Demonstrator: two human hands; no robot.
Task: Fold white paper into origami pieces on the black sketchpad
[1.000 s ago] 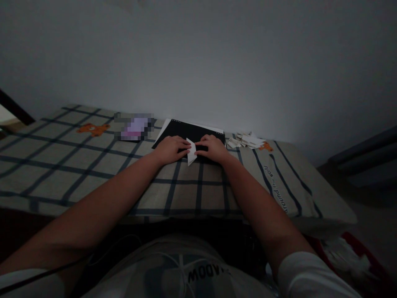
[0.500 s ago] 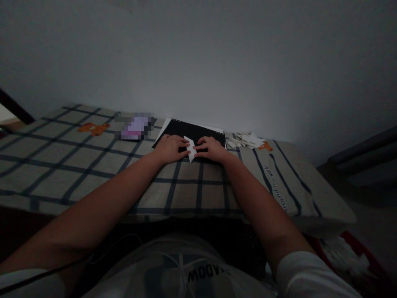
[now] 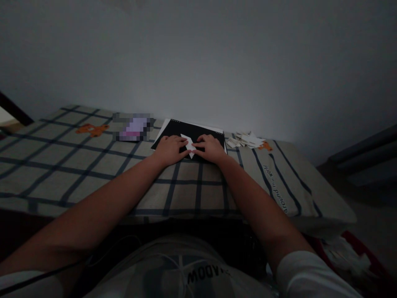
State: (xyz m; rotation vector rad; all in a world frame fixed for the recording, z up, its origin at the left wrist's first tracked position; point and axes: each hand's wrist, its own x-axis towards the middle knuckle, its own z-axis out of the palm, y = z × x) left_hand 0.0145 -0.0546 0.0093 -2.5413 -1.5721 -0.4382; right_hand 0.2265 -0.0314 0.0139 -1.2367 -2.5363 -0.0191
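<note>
Head: left hand (image 3: 170, 150), right hand (image 3: 211, 148) pinch paper (image 3: 189, 145); black sheet (image 3: 194, 129) beneath, scraps (image 3: 248, 140) rightward, purple item (image 3: 136, 126) leftward.

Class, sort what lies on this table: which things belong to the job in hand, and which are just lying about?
In use:
white paper, held by the left hand and right hand
black sheet, beneath the hands

Seemingly lying about:
paper pieces, heaped to the right, untouched; possibly related
purple item, to the left, blurred
</note>
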